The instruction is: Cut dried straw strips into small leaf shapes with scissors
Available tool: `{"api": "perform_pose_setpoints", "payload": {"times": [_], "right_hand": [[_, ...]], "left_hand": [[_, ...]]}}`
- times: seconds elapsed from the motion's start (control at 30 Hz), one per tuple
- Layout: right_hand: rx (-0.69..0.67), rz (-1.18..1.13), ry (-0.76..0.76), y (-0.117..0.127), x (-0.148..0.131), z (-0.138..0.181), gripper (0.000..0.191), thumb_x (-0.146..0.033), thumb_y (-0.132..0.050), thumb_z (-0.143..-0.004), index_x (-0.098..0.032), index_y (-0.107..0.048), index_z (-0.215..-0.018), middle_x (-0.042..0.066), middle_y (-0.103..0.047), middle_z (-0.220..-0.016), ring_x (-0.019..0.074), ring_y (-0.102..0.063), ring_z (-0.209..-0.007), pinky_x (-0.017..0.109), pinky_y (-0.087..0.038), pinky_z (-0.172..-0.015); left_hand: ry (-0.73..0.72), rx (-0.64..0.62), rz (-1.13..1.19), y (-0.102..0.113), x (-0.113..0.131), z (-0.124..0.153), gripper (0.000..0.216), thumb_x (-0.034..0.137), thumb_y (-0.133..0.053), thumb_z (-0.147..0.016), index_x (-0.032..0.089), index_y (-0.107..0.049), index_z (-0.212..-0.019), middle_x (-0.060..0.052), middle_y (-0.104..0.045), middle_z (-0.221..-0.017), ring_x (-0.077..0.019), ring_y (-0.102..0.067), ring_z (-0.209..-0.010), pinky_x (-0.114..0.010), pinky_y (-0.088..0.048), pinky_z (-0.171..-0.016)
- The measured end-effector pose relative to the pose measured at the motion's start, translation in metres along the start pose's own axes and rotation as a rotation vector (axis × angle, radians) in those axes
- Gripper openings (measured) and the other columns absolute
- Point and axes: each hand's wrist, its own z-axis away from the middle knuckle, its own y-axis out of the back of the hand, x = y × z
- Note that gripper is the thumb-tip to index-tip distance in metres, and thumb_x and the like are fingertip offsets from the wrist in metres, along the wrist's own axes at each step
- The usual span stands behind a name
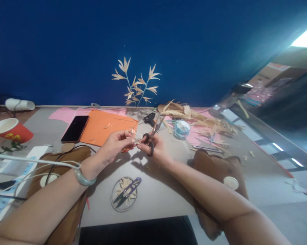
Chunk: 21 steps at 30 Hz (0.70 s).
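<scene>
My right hand (155, 149) is closed with the black-handled scissors (157, 126) held in it, blades pointing up and away. Its thumb and fingertip meet those of my left hand (119, 143), which is closed in a pinch. Between the two sets of fingertips is a small pale strip that looks like dried husk (136, 142), mostly hidden by the fingers. Nearer to me, a round clear dish (112, 200) holds pale husk pieces (125, 183), with purple-handled thread snips (128, 192) lying across it. Behind the hands stand stems with pale husk flowers (138, 90).
An orange sheet (99, 127) and a phone (75, 128) lie at left, near a red paper cup (15, 131). A black glue gun (149, 118), blue tape roll (182, 129) and dried husks (201, 119) lie behind and right. Brown cushions (219, 166) flank my arms.
</scene>
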Motion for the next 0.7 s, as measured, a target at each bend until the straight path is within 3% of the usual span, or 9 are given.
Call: {"api": "perform_pose_setpoints", "payload": {"times": [0.27, 0.47, 0.6, 0.7], "right_hand": [[0.059, 0.031, 0.054, 0.0015, -0.0015, -0.0002, 0.038, -0.047, -0.076, -0.064, -0.02, -0.052, -0.077, 0.002, -0.061, -0.074, 0.015, -0.055, -0.069, 0.029, -0.046, -0.067], [0.002, 0.0, 0.071, 0.0012, 0.0007, -0.0003, 0.037, -0.046, -0.075, -0.065, -0.019, -0.052, -0.078, 0.002, -0.061, -0.075, 0.014, -0.054, -0.067, 0.028, -0.045, -0.066], [-0.006, 0.028, 0.035, 0.0017, 0.0002, -0.0021, 0.04, -0.048, -0.076, -0.064, -0.019, -0.051, -0.076, -0.001, -0.058, -0.069, 0.0119, -0.052, -0.062, 0.025, -0.042, -0.059], [-0.132, 0.03, -0.081, 0.0015, -0.0013, -0.0024, 0.043, -0.055, -0.071, -0.068, -0.019, -0.047, -0.073, -0.002, -0.056, -0.06, 0.0112, -0.05, -0.056, 0.024, -0.039, -0.052]], "left_hand": [[-0.064, -0.128, -0.201, 0.0033, -0.0053, -0.0034, 0.021, 0.031, -0.075, -0.065, 0.014, -0.063, -0.066, -0.001, -0.061, -0.061, -0.0089, -0.053, -0.054, -0.021, -0.04, -0.054], [-0.138, -0.297, -0.34, 0.0067, -0.01, -0.0052, 0.017, 0.029, -0.07, -0.07, 0.014, -0.064, -0.064, -0.001, -0.061, -0.066, -0.0108, -0.053, -0.061, -0.022, -0.039, -0.059], [-0.143, -0.219, -0.291, 0.0079, -0.0083, -0.0049, 0.02, 0.033, -0.069, -0.073, 0.015, -0.065, -0.067, 0.001, -0.058, -0.063, -0.0081, -0.048, -0.055, -0.02, -0.037, -0.054], [-0.148, -0.111, -0.218, 0.009, -0.0049, -0.0047, 0.023, 0.038, -0.067, -0.075, 0.015, -0.064, -0.069, 0.002, -0.055, -0.058, -0.007, -0.044, -0.049, -0.02, -0.034, -0.048]]}}
